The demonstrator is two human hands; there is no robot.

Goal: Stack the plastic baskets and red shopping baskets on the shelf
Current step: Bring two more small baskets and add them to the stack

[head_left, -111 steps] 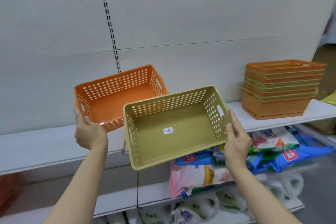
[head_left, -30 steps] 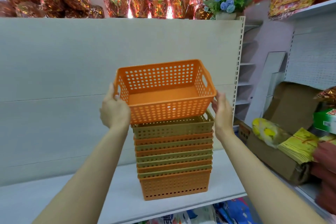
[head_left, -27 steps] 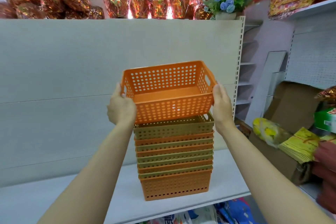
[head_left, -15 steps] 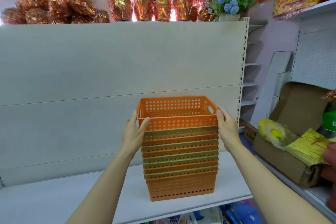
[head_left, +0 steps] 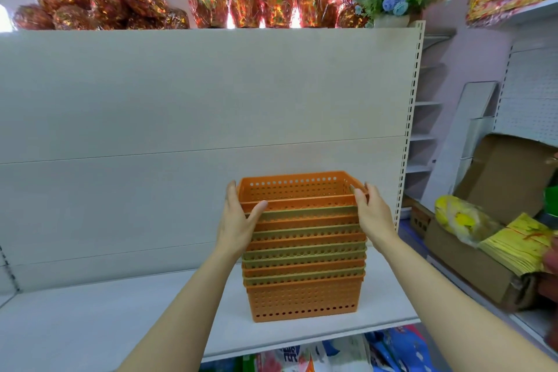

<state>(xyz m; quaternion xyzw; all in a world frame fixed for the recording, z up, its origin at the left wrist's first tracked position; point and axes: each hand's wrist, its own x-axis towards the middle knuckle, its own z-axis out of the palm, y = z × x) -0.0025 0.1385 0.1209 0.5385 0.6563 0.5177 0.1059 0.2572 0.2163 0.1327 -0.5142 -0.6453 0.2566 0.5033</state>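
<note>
A stack of several nested plastic baskets [head_left: 305,296], orange and olive by turns, stands on the white shelf [head_left: 120,326] near its right end. The top orange basket [head_left: 297,190] sits sunk into the stack, with only its perforated upper band showing. My left hand [head_left: 238,220] grips its left front corner, thumb on the front rim and fingers up the end wall. My right hand [head_left: 373,214] holds the right end, fingertips curled at the rim. No red shopping baskets are in view.
The shelf's back panel rises behind the stack, and its slotted upright [head_left: 406,160] stands just right of it. A cardboard box [head_left: 471,266] with yellow paper packs [head_left: 519,244] sits to the right. Packaged goods [head_left: 332,353] fill the shelf below.
The orange basket came down from above the stack and now sits nested in it. Both hands went down with it and stay on its ends.
</note>
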